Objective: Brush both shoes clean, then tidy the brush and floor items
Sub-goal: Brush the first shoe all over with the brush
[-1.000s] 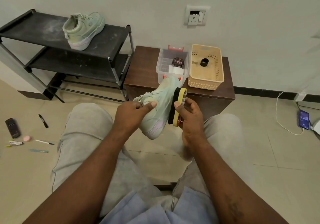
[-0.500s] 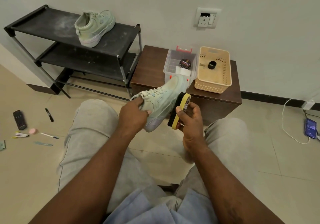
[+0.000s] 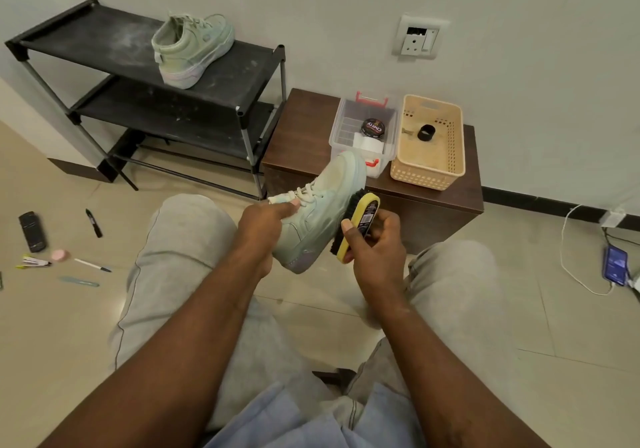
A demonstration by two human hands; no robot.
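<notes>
My left hand (image 3: 265,228) grips a pale green shoe (image 3: 322,205) by its laced top, toe pointing up and away from me. My right hand (image 3: 375,250) holds a yellow-backed brush (image 3: 356,228) with its black bristles against the shoe's right side. The matching second shoe (image 3: 192,49) stands on the top shelf of the black rack (image 3: 104,42). On the floor at the left lie a black remote (image 3: 33,231), a black marker (image 3: 94,222), a pink eraser (image 3: 60,255), a white pen (image 3: 91,265), a blue file (image 3: 79,281) and a small stapler (image 3: 33,261).
A low brown cabinet (image 3: 304,129) stands ahead with a clear box (image 3: 363,136) holding a polish tin and a beige basket (image 3: 429,143) holding a black ring. A phone (image 3: 615,265) on a white cable lies on the floor at the right.
The brush has slid down the shoe's side towards the heel end, and my left hand has turned the shoe slightly. The camera view has shifted a little to the left.
</notes>
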